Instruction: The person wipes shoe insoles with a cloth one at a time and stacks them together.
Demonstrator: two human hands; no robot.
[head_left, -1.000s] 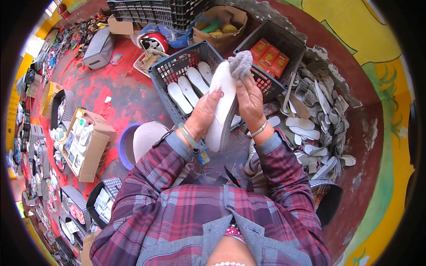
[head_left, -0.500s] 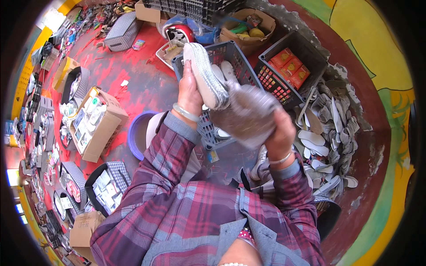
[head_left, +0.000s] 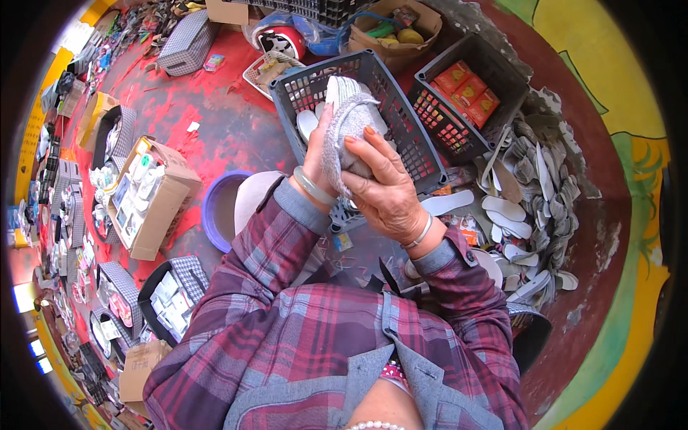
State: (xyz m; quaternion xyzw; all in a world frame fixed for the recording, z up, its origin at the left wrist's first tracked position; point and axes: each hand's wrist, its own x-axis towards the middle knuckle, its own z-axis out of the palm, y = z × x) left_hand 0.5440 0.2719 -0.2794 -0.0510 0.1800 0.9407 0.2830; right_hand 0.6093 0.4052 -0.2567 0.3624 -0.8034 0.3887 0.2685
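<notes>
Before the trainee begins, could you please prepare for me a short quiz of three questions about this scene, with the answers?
1. Which thing do both the left hand and the right hand touch?
2. True or false: the orange boxes lie inside the dark crate.
3. The purple tub is on which side of the left hand: (a) left, (b) right?

Key: 1. The grey slipper. 2. True. 3. a.

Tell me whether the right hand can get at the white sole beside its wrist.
Probably yes: the white sole lies near the right hand and nothing visibly covers it, though that hand is on the grey slipper and would likely have to leave it first.
</notes>
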